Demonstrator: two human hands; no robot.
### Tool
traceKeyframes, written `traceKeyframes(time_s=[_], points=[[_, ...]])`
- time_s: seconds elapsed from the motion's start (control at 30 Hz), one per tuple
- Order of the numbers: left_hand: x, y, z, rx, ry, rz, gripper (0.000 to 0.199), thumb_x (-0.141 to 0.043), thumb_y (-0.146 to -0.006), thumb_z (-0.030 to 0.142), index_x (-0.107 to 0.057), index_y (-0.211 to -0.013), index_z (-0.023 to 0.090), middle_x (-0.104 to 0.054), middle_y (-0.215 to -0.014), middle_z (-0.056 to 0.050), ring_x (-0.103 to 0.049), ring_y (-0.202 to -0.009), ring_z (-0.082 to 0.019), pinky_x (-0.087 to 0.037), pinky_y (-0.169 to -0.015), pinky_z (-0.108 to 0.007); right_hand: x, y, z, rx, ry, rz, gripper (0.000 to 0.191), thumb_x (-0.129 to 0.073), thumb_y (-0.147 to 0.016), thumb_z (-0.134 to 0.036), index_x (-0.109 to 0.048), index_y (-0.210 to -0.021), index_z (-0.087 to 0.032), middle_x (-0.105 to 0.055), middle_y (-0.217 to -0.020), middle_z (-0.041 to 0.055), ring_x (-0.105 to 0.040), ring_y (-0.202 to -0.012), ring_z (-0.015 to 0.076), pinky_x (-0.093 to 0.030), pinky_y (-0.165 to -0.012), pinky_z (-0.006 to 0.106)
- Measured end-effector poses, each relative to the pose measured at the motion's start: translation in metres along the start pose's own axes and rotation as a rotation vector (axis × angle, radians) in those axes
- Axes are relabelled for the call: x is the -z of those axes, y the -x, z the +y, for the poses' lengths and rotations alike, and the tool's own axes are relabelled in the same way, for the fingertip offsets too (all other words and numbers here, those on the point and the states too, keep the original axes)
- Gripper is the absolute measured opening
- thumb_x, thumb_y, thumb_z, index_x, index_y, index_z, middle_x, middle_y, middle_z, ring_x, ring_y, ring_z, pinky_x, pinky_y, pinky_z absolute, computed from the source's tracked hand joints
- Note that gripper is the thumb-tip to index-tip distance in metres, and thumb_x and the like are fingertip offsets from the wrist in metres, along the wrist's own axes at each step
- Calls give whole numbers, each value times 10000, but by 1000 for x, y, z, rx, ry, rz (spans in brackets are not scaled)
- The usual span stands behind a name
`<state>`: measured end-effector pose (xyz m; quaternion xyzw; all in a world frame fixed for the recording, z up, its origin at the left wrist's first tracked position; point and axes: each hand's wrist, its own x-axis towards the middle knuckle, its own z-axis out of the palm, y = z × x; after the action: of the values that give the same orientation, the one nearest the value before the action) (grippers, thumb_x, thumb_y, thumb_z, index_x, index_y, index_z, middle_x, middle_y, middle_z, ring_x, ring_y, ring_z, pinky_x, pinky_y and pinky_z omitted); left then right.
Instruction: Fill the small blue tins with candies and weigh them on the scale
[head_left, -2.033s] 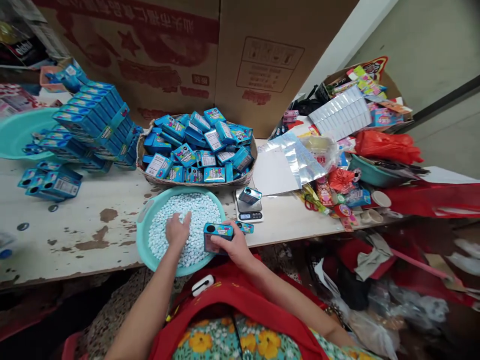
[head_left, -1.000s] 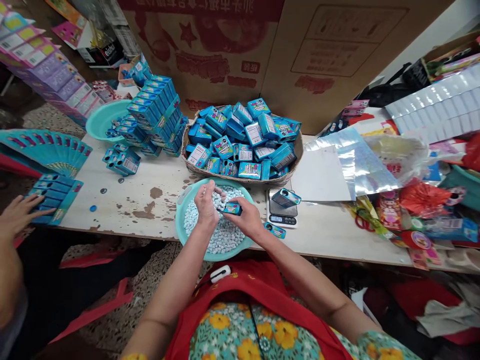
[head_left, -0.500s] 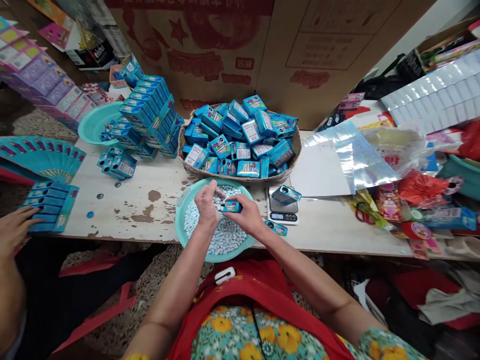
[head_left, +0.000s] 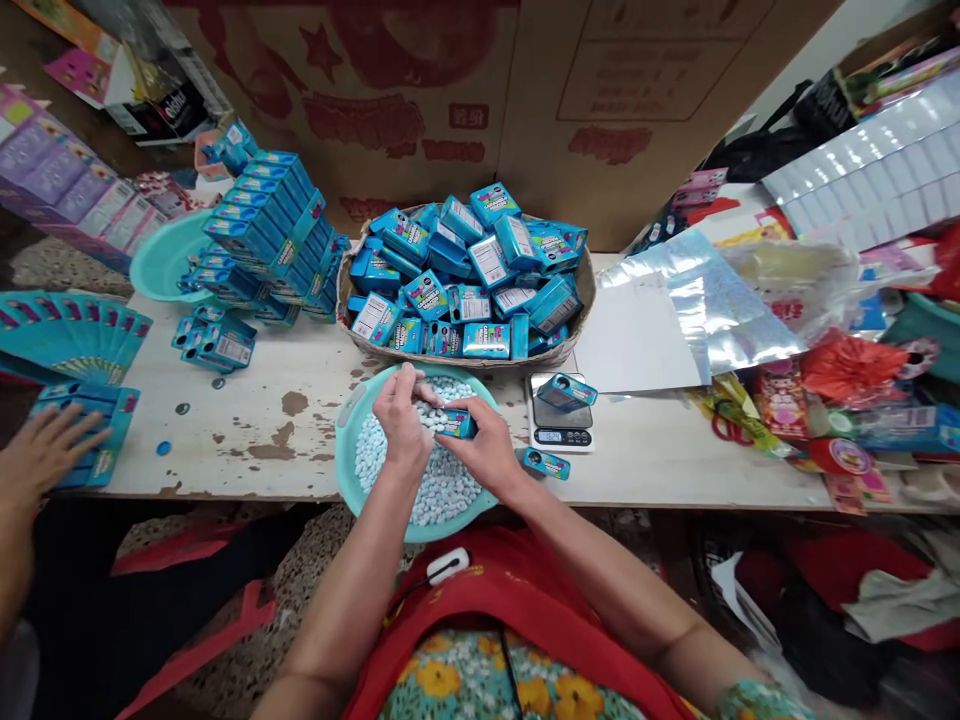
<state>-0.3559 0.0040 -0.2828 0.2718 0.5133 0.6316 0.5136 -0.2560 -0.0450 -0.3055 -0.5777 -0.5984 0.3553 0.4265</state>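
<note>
My right hand (head_left: 484,445) grips a small blue candy box (head_left: 459,423), tilted over the teal basin (head_left: 346,440). My left hand (head_left: 403,420) is curled at the left end of this box, with small white candies showing at its fingers. Beneath both hands, the basin is full of pale candies (head_left: 442,492). To the right, a second blue box (head_left: 568,391) lies on a small digital scale (head_left: 536,415), its round hole showing. Another blue box (head_left: 546,463) is on the table just in front of the scale.
Behind the basin stands a basket (head_left: 349,325) heaped with blue boxes. Stacked blue boxes (head_left: 262,225) and a teal bowl (head_left: 150,265) are at the left. Another person's hand (head_left: 45,450) rests over blue boxes at far left. White card (head_left: 626,335) and plastic packaging lie right.
The whole view has shifted slightly. My hands stay together over the basin, the box still in my right hand. The other person's hand at the left has spread over the blue boxes.
</note>
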Motion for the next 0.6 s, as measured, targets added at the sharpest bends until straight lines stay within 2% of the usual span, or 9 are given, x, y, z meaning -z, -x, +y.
traceKeyframes(time_s=[0.17,0.43,0.6], points=[[-3,2,-4,-59,-12,-12,257,-571,-822,414,-563,-757,165,-528,-518,28,-530,-468,-112,-437,-518,-242,3,-2,1,11,-11,-7,298,-721,-696,-210,-612,-973,-218,-632,-965,29,-589,-967,223,-460,-866,360],[-2,4,-9,-69,-17,-32,216,-545,-830,371,-581,-774,165,-548,-548,12,-559,-523,-122,-456,-568,-247,5,-6,9,-8,19,-45,312,-732,-693,-229,-621,-985,-228,-648,-984,27,-587,-983,230,-456,-885,373],[-2,5,-11,-5,9,-56,200,-576,-799,367,-586,-770,169,-539,-583,9,-548,-524,-120,-457,-543,-249,4,-7,12,-25,14,-62,315,-737,-681,-210,-629,-978,-219,-653,-963,31,-602,-944,223,-470,-855,361]])
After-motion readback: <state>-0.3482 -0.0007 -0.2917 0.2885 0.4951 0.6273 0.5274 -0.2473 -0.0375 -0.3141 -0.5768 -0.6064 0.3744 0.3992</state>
